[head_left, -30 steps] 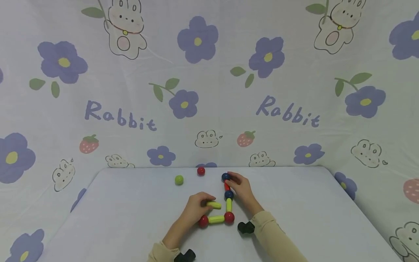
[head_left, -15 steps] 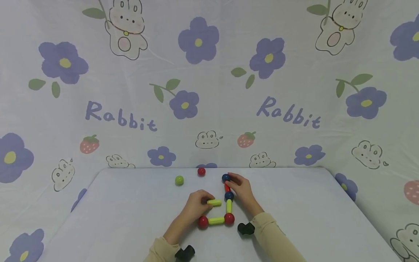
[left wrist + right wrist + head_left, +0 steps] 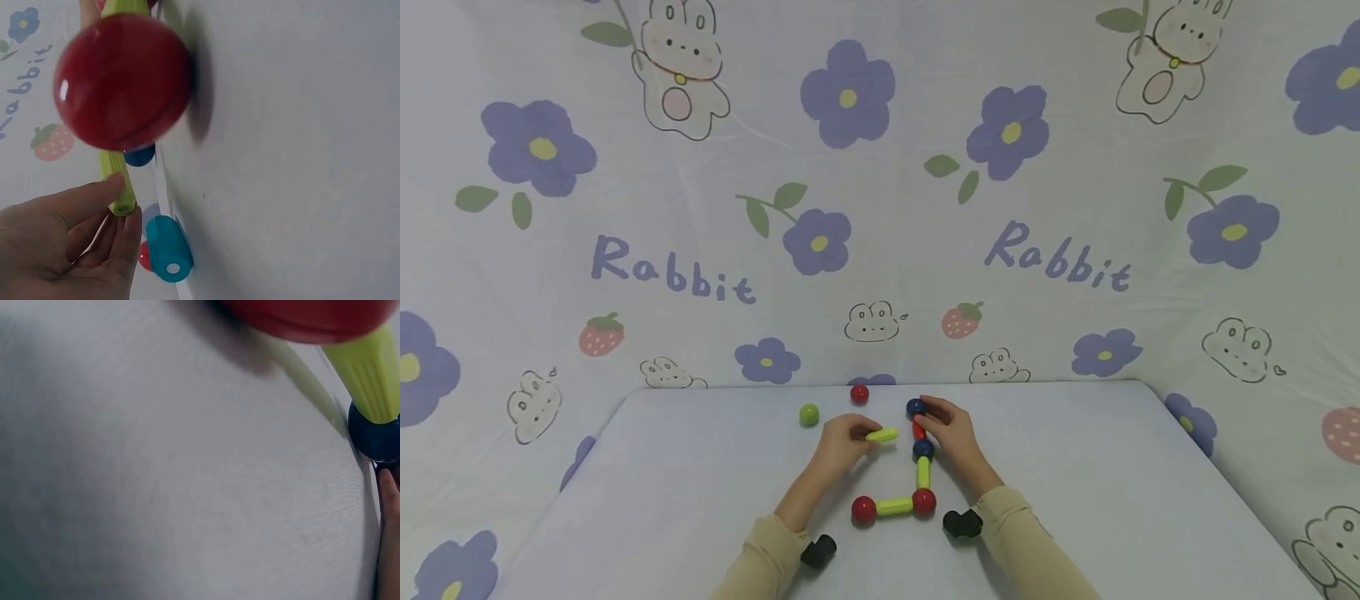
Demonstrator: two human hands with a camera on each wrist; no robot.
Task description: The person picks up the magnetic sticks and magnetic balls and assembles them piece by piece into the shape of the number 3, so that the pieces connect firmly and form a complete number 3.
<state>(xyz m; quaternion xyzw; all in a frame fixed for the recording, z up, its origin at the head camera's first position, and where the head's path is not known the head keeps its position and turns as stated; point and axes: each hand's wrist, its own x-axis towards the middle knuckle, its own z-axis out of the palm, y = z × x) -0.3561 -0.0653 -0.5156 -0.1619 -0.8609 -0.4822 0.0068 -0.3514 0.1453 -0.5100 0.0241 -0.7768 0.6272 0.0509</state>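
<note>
My left hand (image 3: 842, 446) pinches a yellow-green magnetic rod (image 3: 882, 435) between thumb and fingers, above the table. In the left wrist view, the free end of that rod (image 3: 123, 203) points toward the camera. My right hand (image 3: 953, 429) holds the far blue ball (image 3: 915, 407), its thumb beside the red rod (image 3: 919, 428). From there a joined chain runs toward me: a second blue ball (image 3: 922, 449), a yellow-green rod (image 3: 923, 474) and a red ball (image 3: 923, 502). It then turns left through another yellow-green rod (image 3: 894, 506) to a red ball (image 3: 863, 510).
A loose green ball (image 3: 808, 414) and a loose red ball (image 3: 859, 393) lie toward the back of the white table (image 3: 700, 467). A teal rod (image 3: 170, 249) shows beyond the left hand in the left wrist view. A patterned cloth (image 3: 880, 208) hangs behind.
My left hand has moved away from me, carrying the yellow-green rod from near the left red ball to beside the red rod. My right hand and the chain stay almost still.
</note>
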